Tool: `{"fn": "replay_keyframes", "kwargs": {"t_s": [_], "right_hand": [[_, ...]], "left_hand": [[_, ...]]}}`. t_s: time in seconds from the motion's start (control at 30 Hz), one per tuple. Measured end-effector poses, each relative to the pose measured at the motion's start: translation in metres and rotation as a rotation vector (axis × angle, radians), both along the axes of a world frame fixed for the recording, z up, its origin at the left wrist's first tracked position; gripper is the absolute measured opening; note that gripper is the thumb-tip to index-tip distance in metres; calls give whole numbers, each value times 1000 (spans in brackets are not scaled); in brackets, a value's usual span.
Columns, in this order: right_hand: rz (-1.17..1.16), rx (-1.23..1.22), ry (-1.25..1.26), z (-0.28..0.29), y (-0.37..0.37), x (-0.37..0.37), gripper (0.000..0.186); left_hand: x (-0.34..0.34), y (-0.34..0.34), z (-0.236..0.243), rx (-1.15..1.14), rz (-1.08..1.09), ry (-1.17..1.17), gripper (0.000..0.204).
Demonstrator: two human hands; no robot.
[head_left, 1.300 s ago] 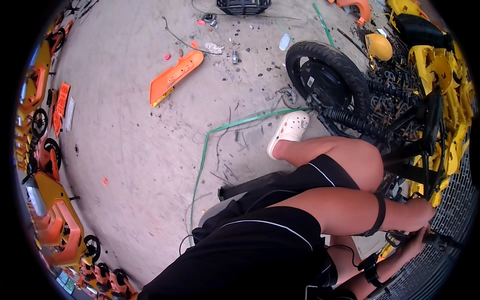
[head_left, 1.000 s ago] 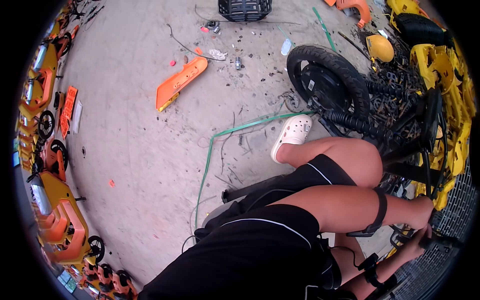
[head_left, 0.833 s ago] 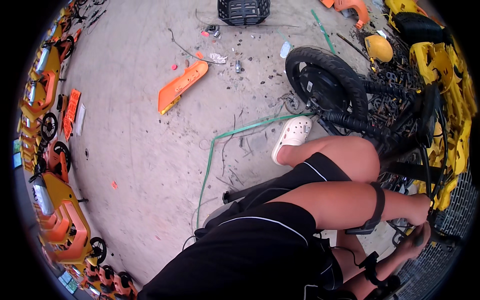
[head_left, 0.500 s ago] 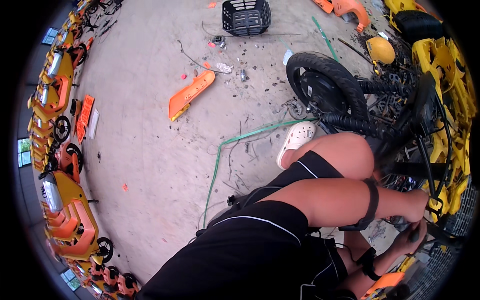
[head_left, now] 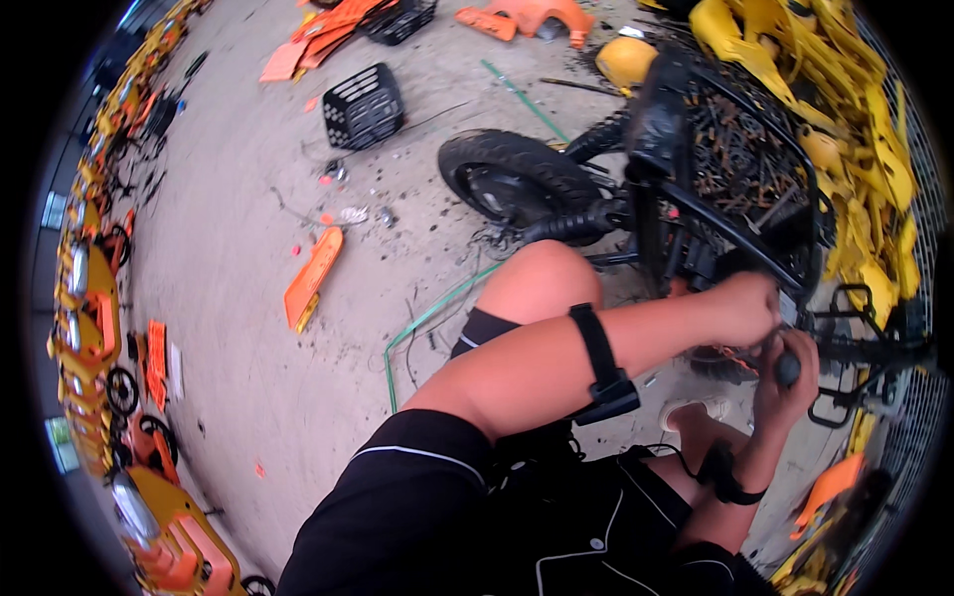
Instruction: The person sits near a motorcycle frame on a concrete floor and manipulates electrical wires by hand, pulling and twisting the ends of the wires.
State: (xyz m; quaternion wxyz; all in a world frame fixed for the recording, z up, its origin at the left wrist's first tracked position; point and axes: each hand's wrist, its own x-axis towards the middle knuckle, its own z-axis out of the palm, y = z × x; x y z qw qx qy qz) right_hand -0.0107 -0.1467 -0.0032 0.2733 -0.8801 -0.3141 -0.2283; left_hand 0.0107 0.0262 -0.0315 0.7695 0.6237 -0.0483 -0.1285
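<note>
A stripped black scooter frame [head_left: 730, 233] lies ahead of me to the right, its rear wheel [head_left: 517, 179] and shock absorber [head_left: 581, 223] still attached. My left hand [head_left: 752, 306] is closed against the lower part of the frame; what its fingers grip is hidden. Just below it and close beside it, my right hand [head_left: 795, 370] is wrapped round a dark round-ended handle [head_left: 786, 371]. The far end of that handle does not show. Orange wires [head_left: 733, 355] hang beneath my left hand.
Bolts and metal scraps [head_left: 740, 149] lie heaped beyond the frame. Yellow body panels [head_left: 879, 149] are piled at the right. A black basket [head_left: 364, 107], an orange panel [head_left: 313, 278] and a green strap [head_left: 437, 313] lie on the floor. Scooters [head_left: 94, 328] line the left side.
My view has swung right, so the frame sits nearer the middle. Both hands are still at the frame's lower part, the right one still round the dark handle.
</note>
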Motion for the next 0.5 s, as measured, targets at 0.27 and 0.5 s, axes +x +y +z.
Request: {"fn": "replay_keyframes", "kwargs": {"t_s": [0.27,0.5], "right_hand": [[-270,691,492,6,-7,1,14],[-108,887,1078,9,-38,6,21]], "left_hand": [[-15,3,11,-12,52,-120,12],[-11,2,15,-3,-43,-87,11]]}}
